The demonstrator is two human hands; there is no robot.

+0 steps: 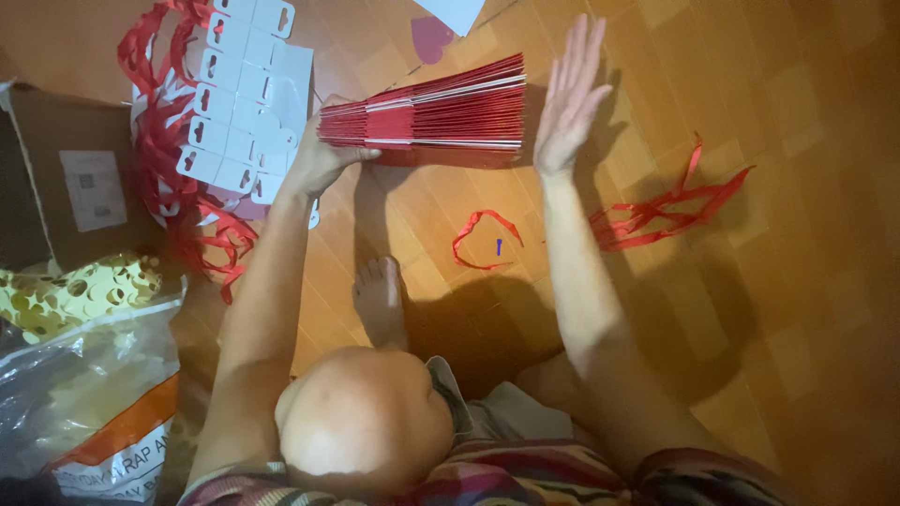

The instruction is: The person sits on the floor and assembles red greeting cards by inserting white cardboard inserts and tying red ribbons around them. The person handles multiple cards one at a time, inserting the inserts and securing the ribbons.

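Nearest the lens: bent bare knee [366,431] at 6 o'clock, striped fabric at the bottom edge, bare foot [380,300] flat on the orange-brown wooden parquet floor [797,281] just above it.

Thick stack of flat red paper envelopes with thin white edges [427,117] lying on the floor at about 12 o'clock from the knee, between both forearms. Long axis roughly 9-to-3, tilted slightly up toward 3. Layered edges face 6 o'clock, toward the body; stack fans thicker at the right end.

Left hand [323,159] on the stack's left end, at its 9 o'clock: fingers curled around the lower left corner, thumb side pressed to the end. Contact clear.

Right hand [567,98] at the stack's 3 o'clock end: palm flat, fingers straight and slightly spread, tips toward 12. Palm just beside the right end; touching or a hair apart, cannot tell.

Left hand the nearer, already gripping; right hand squared against the opposite end along the long axis.

At 10 o'clock: white card hang-tabs with slot holes [239,94] tangled in red ribbon [164,150]. Loose red ribbon loop [483,239] at 6 o'clock of the stack; more red ribbon strands [670,206] at 4 o'clock. Brown cardboard box [66,169] far left; clear plastic bag [84,394] and gold perforated sheet [75,290] at 8 o'clock.
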